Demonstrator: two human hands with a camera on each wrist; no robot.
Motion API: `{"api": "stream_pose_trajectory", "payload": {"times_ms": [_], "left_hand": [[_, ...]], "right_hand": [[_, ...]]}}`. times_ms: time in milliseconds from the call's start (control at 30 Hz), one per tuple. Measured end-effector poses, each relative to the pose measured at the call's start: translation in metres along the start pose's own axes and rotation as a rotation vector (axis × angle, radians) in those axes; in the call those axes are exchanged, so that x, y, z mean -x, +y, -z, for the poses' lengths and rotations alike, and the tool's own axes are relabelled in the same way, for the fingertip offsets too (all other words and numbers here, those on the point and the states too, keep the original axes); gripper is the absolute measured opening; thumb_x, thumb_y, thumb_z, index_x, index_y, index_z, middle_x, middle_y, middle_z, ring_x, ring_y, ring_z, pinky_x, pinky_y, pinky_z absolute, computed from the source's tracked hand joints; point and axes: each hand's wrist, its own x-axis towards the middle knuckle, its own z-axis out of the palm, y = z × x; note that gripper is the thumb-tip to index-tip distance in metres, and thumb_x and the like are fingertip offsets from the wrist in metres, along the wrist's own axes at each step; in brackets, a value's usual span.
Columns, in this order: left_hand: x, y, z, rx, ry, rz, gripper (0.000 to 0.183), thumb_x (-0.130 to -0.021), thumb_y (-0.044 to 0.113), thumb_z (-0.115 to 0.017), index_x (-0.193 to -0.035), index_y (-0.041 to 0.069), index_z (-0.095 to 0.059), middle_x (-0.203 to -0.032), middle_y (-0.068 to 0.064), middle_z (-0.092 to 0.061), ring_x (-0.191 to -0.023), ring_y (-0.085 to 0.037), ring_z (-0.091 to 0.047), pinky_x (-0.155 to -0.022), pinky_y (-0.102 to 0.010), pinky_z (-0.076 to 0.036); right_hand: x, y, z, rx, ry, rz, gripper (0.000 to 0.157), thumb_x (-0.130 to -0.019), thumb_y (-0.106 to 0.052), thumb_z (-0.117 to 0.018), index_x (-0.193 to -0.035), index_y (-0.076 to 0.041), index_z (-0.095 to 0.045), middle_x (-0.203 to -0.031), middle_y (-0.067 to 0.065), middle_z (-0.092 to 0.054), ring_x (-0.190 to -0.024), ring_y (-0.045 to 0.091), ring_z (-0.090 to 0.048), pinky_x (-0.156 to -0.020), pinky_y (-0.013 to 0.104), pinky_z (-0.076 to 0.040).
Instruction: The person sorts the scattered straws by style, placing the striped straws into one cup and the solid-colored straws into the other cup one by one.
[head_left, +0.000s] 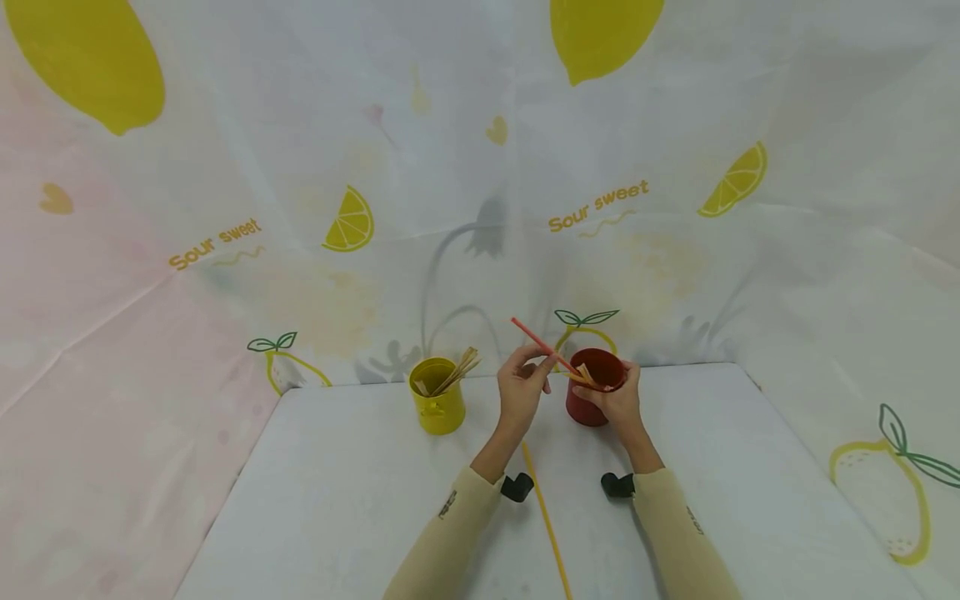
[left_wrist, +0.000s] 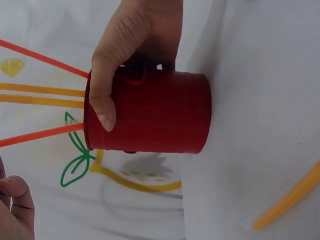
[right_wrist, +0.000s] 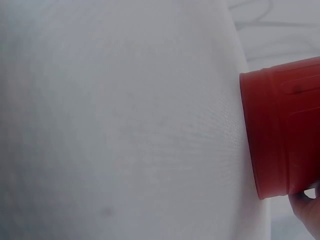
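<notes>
A red metal bucket (head_left: pixel 587 411) stands on the white table, and my right hand (head_left: pixel 617 403) grips it near the rim. In the left wrist view the thumb lies along the side of the red bucket (left_wrist: pixel 155 112), and orange and red straws (left_wrist: pixel 40 92) stick out of its mouth. My left hand (head_left: pixel 521 390) is just left of the bucket, its fingertips pinching a red straw (head_left: pixel 534 337) that slants down into the opening. At the lower left of the left wrist view, part of the left hand (left_wrist: pixel 17 202) shows. The right wrist view catches the bucket's lower side (right_wrist: pixel 280 130).
A yellow bucket (head_left: pixel 438 417) with pale thin strips (head_left: pixel 457 373) in it stands to the left of the hands. One orange straw (head_left: pixel 549 521) lies on the table (head_left: pixel 337 500) between the forearms. A lemon-printed cloth (head_left: pixel 450 167) hangs behind the table.
</notes>
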Motion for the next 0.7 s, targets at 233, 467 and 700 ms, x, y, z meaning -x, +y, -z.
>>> {"api": "stream_pose_trajectory", "payload": {"times_ms": [233, 467, 700], "left_hand": [[0.001, -0.015, -0.002, -0.080, -0.022, -0.019, 0.014, -0.088, -0.006, -0.069, -0.101, -0.010, -0.065, -0.096, -0.019, -0.066, -0.044, -0.024, -0.046, -0.042, -0.020, -0.038], [0.005, -0.031, -0.003, -0.242, -0.072, -0.040, 0.013, -0.088, 0.009, -0.074, -0.100, 0.007, -0.071, -0.096, -0.004, -0.070, -0.046, -0.010, -0.048, -0.039, -0.023, -0.040], [0.007, -0.033, -0.005, -0.560, -0.127, -0.110, 0.011, -0.087, 0.017, -0.077, -0.096, 0.012, -0.074, -0.088, 0.005, -0.072, -0.045, -0.002, -0.042, -0.037, -0.018, -0.034]], "right_hand": [[0.003, -0.002, -0.001, 0.014, -0.001, 0.002, 0.086, -0.078, -0.009, -0.085, -0.137, -0.005, -0.023, -0.141, 0.016, -0.042, -0.128, 0.028, -0.039, -0.106, 0.047, -0.036], [0.002, -0.003, -0.001, 0.022, 0.008, -0.011, 0.085, -0.078, -0.010, -0.085, -0.137, -0.005, -0.024, -0.141, 0.016, -0.041, -0.128, 0.029, -0.039, -0.107, 0.047, -0.035], [0.000, 0.000, -0.001, 0.020, 0.012, -0.005, 0.086, -0.078, -0.011, -0.085, -0.137, -0.004, -0.024, -0.141, 0.016, -0.042, -0.128, 0.028, -0.039, -0.106, 0.046, -0.036]]}}
